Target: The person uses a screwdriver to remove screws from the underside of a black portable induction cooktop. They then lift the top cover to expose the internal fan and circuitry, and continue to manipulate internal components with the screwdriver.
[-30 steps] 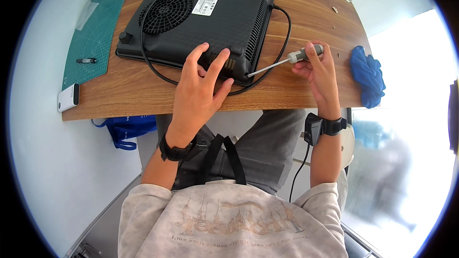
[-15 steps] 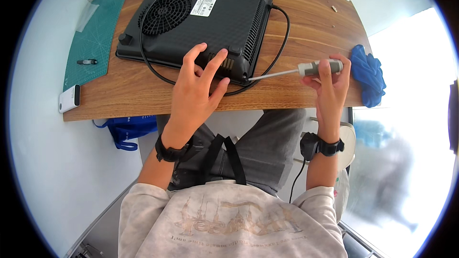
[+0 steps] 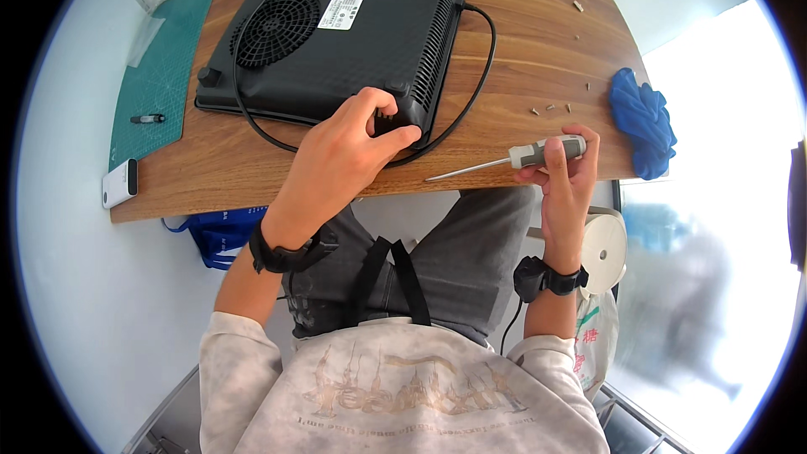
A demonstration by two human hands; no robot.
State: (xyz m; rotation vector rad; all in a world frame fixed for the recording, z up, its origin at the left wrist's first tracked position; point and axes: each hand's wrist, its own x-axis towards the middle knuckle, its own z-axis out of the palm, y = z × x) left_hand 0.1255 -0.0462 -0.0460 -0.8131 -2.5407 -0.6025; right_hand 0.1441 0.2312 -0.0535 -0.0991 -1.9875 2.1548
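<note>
A black induction cooker (image 3: 361, 50) lies upside down on the table, its round fan grille and feet facing up. My left hand (image 3: 336, 155) is at its near right corner, fingers bent over the edge and thumb pressed to the corner by the vent slots. Anything small beneath those fingertips is hidden. In my right hand (image 3: 568, 181) is a screwdriver (image 3: 546, 151) with a grey and white handle, gripped between thumb and fingers. Its shaft points left, and the tip is apart from the cooker, above the table's front edge.
The black power cord (image 3: 490, 59) loops around the cooker's right side. Several small screws (image 3: 551, 107) are scattered on the wooden table (image 3: 538, 25). A blue cloth (image 3: 640, 122) lies at the right edge; a green cutting mat (image 3: 168, 59), black pen-like item (image 3: 148, 118) and white device (image 3: 120, 183) are left.
My right hand has drawn the screwdriver tip away from the cooker's corner, down toward me. My left hand's spread fingers have bent in around that corner. Slight view shift.
</note>
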